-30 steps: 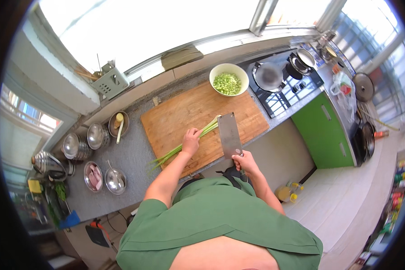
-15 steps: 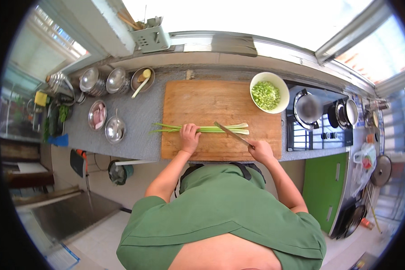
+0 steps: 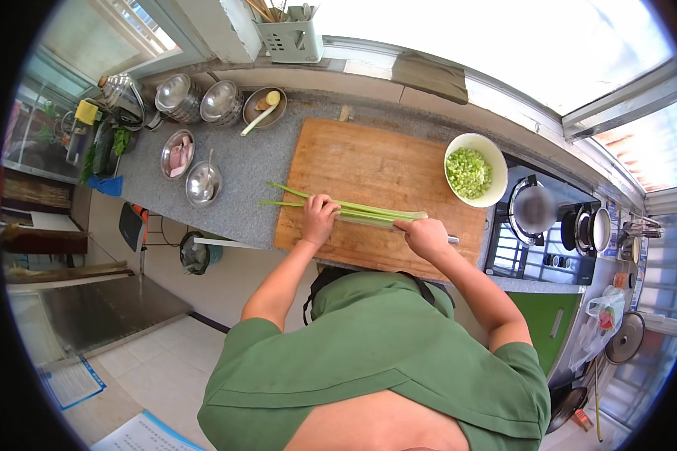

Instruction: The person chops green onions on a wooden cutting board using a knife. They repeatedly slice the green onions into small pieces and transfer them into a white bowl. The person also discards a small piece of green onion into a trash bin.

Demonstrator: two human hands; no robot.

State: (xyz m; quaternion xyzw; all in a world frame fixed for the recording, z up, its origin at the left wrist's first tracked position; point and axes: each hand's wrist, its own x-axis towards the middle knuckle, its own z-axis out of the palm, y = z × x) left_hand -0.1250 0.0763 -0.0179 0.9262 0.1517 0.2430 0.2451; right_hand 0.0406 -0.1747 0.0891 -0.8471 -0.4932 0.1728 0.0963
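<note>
A bundle of long, thin green stalks with paler ends point(image 3: 367, 210), perhaps celery, lies crosswise on the wooden cutting board point(image 3: 368, 161). My left hand point(image 3: 320, 219) is closed over it near the middle, and its thin tips stick out past the board's left edge. In my right hand point(image 3: 426, 236) is a knife point(image 3: 453, 240), its silver handle end poking out on the right. Its blade seems to lie along the stalks, partly hidden by my right hand. Finely chopped green pieces point(image 3: 468, 172) fill much of a white bowl point(image 3: 499, 161) at the board's far right corner.
Left of the board are a metal bowl with a spoon point(image 3: 204, 185), a dish of pinkish meat point(image 3: 178, 155) and a bowl holding a pale stalk point(image 3: 261, 121). A stove point(image 3: 508, 254) with pots adjoins on the right. A utensil holder point(image 3: 291, 42) stands on the sill.
The view has turned slightly, tilting the board. The knife has swung from slanting across the stalks to lying along them, and my right hand has moved up to their pale ends.
</note>
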